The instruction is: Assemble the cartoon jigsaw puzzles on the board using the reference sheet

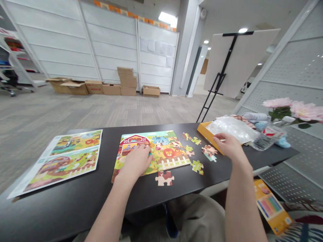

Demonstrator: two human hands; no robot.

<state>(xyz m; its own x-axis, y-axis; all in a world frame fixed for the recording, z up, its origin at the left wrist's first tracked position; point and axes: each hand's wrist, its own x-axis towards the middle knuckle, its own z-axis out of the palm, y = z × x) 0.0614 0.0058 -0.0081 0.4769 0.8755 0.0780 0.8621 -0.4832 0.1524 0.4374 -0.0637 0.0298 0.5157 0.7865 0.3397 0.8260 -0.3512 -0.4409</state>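
A farm-scene puzzle (171,152) with a red barn, lions and a white fence lies on the black table. My left hand (137,159) rests over its left half, fingers bent near a small teal spot; whether it holds a piece is hidden. My right hand (228,145) hovers at the near edge of a yellow box (210,137), thumb and fingers apart, with nothing visible between them. Loose pieces lie about: a brown-and-cream one (165,178) below the puzzle, a green one (197,167) to its right, and several others (209,152) nearer the box.
A printed picture sheet (68,158) lies at the left. Clear plastic wrapping (230,127) fills the yellow box, with bagged items (272,134) and pink flowers (302,109) beyond. An orange package (271,206) sits below the table's right edge. An easel (222,77) stands behind.
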